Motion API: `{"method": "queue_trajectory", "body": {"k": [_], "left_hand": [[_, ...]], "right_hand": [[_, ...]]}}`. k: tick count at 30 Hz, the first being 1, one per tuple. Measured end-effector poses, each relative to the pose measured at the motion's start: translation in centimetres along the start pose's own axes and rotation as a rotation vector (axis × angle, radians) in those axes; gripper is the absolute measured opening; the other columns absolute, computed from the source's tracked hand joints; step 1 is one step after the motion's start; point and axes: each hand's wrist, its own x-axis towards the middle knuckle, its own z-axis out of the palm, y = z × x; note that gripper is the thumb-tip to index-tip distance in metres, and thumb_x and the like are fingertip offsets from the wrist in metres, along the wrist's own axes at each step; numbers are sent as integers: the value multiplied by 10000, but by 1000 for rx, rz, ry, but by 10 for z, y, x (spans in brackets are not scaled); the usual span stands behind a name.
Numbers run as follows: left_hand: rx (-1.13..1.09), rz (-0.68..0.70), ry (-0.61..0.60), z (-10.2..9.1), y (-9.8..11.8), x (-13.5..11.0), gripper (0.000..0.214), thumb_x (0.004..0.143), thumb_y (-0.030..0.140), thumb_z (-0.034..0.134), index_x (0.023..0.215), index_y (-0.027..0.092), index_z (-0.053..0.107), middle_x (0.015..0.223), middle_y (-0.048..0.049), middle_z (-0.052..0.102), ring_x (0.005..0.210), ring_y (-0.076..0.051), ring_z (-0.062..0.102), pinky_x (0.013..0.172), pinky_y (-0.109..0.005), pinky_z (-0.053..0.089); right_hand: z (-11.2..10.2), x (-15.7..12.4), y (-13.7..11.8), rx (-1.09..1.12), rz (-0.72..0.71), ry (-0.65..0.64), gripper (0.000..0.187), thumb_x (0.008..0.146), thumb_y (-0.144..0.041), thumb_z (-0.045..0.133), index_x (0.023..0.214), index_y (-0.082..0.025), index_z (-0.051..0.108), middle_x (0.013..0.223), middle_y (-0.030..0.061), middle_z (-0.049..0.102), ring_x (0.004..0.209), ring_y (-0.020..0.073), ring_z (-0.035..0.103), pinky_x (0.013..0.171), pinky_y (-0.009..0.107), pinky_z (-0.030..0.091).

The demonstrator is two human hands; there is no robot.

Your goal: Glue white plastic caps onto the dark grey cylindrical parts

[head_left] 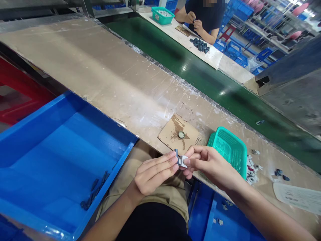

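Both hands meet over my lap at the near edge of the workbench. My left hand pinches a small dark grey part between fingertips and thumb. My right hand pinches a small white piece that touches the grey part. Just beyond the fingers lies a brown card with a round bottle-cap-like disc on it. A teal basket sits right behind my right hand.
A big blue bin at my left holds a few dark parts. Small white and dark pieces lie right of the basket. A green conveyor belt runs beyond the bench; across it another person's hands work near a teal basket.
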Motion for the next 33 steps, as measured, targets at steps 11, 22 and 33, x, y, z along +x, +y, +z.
{"method": "queue_trajectory", "body": {"k": [11,22,33], "left_hand": [[-969,-1414,252,19,10,24,266,583,180,822,805,142,681,768,-21,724,753,-164,687,713,-207,581],[-1059,-1431,32,2,12,36,277,597,145,798,858,95,717,850,-93,724,787,-209,685,710,-241,594],[-592,-1423,93,2,-8,30,399,647,237,768,1027,158,678,931,-48,721,832,-197,682,783,-230,571]], "right_hand": [[-8,-13,-4,-340,-453,362,165,752,-276,720,898,-214,675,763,11,700,667,129,647,622,210,525],[-4,-15,-6,-755,-476,222,162,808,-251,646,961,-253,700,821,-10,732,723,136,680,629,191,533],[-61,35,-15,-563,-340,336,311,720,-402,691,909,-155,701,770,53,720,676,178,661,625,262,522]]}}
